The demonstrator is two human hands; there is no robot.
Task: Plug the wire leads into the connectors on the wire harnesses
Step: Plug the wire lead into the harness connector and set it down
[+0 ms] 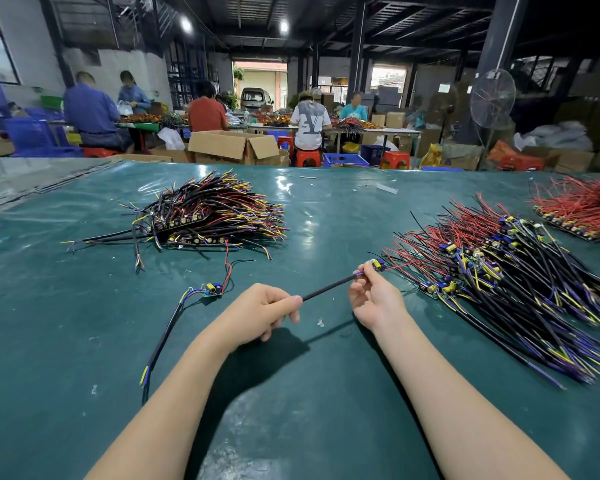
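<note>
My left hand (269, 311) pinches the near end of a black sheathed cable (328, 288) held just above the green table. My right hand (373, 296) pinches the cable's far end, where a small board with a yellow and blue part (378, 265) and red leads sits. One finished harness (187, 306) lies on the table to the left, its board (212, 289) at the top and its black cable trailing toward me. A big pile of harnesses (506, 278) with red and black wires lies to the right, beside my right hand.
A second pile of black, yellow and red wires (205, 216) lies at the far left of the green table (84, 306). A red wire pile (582, 209) sits at the far right. Beyond the table, people work at benches among cardboard boxes (232, 145) and stools.
</note>
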